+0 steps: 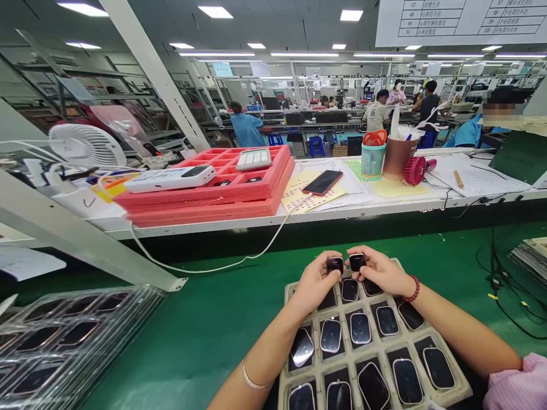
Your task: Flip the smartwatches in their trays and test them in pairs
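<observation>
A beige tray (459,392) lies on the green belt in front of me, its pockets filled with several small dark glossy devices (360,328). My left hand (315,283) grips one small black device (334,264) at the tray's far edge. My right hand (382,270) grips another black device (357,261) right beside it. The two pieces sit side by side, nearly touching, just above the tray's back row. A red bead bracelet circles my right wrist and a thin band my left.
A stack of clear trays (64,341) with dark devices sits at the left. Beyond the belt, a white shelf carries pink foam trays (213,191), a phone (322,182) on a white cable, cups, a pink fan and papers. Black cables (498,273) trail at right. People work at far benches.
</observation>
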The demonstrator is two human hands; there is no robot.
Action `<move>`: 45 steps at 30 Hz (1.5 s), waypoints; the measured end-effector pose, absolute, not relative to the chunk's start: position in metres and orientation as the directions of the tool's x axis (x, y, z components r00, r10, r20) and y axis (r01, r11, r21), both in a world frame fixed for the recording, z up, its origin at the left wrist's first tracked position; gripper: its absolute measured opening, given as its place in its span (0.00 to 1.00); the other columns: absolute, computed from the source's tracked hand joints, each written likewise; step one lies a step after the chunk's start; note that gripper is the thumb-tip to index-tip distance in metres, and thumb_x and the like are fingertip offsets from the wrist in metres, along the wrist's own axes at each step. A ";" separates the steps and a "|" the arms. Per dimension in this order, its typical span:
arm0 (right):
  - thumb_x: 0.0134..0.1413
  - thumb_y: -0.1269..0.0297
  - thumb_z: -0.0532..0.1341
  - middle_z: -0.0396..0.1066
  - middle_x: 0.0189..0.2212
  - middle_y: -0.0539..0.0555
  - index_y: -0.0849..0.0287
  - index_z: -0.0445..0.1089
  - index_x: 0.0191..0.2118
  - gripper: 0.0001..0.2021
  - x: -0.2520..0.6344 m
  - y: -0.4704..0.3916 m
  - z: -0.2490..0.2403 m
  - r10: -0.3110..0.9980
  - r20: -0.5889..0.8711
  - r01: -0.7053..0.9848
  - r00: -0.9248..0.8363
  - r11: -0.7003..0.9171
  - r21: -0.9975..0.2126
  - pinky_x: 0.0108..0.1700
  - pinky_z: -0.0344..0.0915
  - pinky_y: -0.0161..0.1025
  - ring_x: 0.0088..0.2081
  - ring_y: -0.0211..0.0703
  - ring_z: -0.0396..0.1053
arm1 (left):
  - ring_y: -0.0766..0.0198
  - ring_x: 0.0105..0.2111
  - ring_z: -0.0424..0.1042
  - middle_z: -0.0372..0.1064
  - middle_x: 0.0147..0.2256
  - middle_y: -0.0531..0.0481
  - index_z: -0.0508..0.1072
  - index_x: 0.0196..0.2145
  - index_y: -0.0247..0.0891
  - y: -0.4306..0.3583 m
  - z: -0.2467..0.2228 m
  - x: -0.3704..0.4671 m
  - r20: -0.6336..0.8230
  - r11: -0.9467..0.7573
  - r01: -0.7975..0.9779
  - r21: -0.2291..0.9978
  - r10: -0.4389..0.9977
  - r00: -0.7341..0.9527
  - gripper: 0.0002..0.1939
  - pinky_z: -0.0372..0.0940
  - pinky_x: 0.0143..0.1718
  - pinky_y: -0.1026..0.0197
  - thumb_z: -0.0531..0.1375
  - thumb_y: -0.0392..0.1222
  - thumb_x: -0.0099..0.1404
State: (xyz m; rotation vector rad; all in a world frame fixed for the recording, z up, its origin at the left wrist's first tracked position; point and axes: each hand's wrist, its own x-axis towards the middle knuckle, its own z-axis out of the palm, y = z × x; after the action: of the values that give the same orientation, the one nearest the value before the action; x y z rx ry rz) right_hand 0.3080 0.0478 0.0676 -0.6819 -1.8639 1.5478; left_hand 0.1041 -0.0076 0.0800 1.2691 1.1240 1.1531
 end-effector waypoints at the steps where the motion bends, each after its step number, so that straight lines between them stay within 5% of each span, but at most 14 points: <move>1: 0.57 0.68 0.58 0.73 0.47 0.58 0.56 0.63 0.56 0.20 0.308 0.048 0.067 0.720 0.132 0.002 -0.681 0.183 -0.983 0.40 0.73 0.39 0.39 0.41 0.77 | 0.64 0.35 0.72 0.74 0.39 0.46 0.69 0.46 0.35 -0.007 0.079 0.104 0.024 -0.024 -0.003 1.000 0.995 0.094 0.20 0.69 0.40 0.59 0.63 0.38 0.55; 22: 0.58 0.69 0.57 0.71 0.56 0.61 0.55 0.59 0.63 0.26 0.313 0.048 0.069 0.728 0.189 -0.038 -0.659 0.219 -0.975 0.44 0.76 0.43 0.43 0.43 0.77 | 0.63 0.37 0.75 0.73 0.38 0.48 0.69 0.46 0.36 -0.006 0.076 0.106 0.035 -0.033 -0.044 0.998 0.999 0.042 0.22 0.70 0.40 0.61 0.59 0.29 0.51; 45: 0.57 0.67 0.61 0.72 0.55 0.59 0.54 0.62 0.60 0.25 0.315 0.045 0.078 0.725 0.158 0.015 -0.670 0.227 -0.974 0.45 0.76 0.43 0.42 0.44 0.77 | 0.63 0.37 0.74 0.73 0.37 0.48 0.70 0.46 0.35 -0.006 0.072 0.107 0.127 -0.126 -0.019 0.992 0.991 0.042 0.20 0.69 0.42 0.61 0.61 0.32 0.54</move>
State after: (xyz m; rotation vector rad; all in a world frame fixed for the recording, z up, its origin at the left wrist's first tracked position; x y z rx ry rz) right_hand 0.3149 0.0455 0.0780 -0.6802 -1.8919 1.4917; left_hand 0.1073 -0.0057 0.0720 1.3096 1.1024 1.2766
